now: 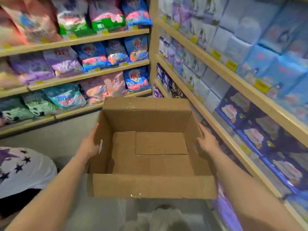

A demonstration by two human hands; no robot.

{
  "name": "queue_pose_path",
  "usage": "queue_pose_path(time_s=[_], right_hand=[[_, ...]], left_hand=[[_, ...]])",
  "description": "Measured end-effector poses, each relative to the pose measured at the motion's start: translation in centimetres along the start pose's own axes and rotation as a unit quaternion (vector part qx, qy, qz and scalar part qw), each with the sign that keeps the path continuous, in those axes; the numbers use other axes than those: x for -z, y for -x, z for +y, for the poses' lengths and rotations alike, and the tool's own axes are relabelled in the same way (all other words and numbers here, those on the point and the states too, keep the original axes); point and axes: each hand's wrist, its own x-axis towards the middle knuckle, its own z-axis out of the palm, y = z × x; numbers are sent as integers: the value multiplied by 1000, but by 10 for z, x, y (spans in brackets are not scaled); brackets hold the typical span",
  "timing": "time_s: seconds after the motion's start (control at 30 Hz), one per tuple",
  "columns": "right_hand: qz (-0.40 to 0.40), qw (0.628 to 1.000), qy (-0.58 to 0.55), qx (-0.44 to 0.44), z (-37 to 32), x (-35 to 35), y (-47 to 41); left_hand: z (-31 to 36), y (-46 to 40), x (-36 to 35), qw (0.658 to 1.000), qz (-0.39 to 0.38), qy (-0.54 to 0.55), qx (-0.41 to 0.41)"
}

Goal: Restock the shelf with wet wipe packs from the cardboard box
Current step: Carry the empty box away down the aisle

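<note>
- Cardboard is all that shows inside the box (150, 152): only the folded bottom flaps are seen, and no wet wipe packs are left in it, so the restocking is judged finished or very nearly so.
- The box is held off the floor between both hands, its open top turned up toward the camera, at the middle of the view.
- The left hand (90, 144) is laid against the outer wall at 9 o'clock of the box, the right hand (207, 140) against the wall at 3 o'clock; each grip is spread, with fairly straight fingers pressed flat on the cardboard rather than curled round an edge.
- The step in hand is judged to be carrying the empty box away. Even pressure from both sides would be needed, since thin walls can bow inward; a hold under the bottom or over the rim would be surer.
- The loose near flap (153, 187) at 6 o'clock hangs outward and could catch on clothing.
- The shelf (233, 114) with blue and purple packs runs close along the box from 1 to 4 o'clock; its wooden edge lies just beside the right hand, so little room is left there.
- Another shelf unit (80, 75) with bagged goods stands at 10 to 12 o'clock, farther off.
- Open floor (63, 139) lies at 8 to 9 o'clock, though another person in a star-printed shirt (21, 170) is crouched at 8 o'clock and should be passed with care.
</note>
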Motion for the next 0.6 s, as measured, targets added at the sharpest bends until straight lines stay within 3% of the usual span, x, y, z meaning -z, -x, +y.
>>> queue_pose_path(time_s=[0.33, 0.47, 0.6], right_hand=[[-53, 996, -62, 48, -96, -106, -251], [-99, 993, -56, 34, -130, -154, -357], [-112, 990, -28, 76, -157, -206, -456]], left_hand=[[-37, -269, 9, 1000, 24, -12, 5], [-57, -359, -4, 999, 36, -1, 36], [-89, -449, -19, 998, 23, -1, 66]])
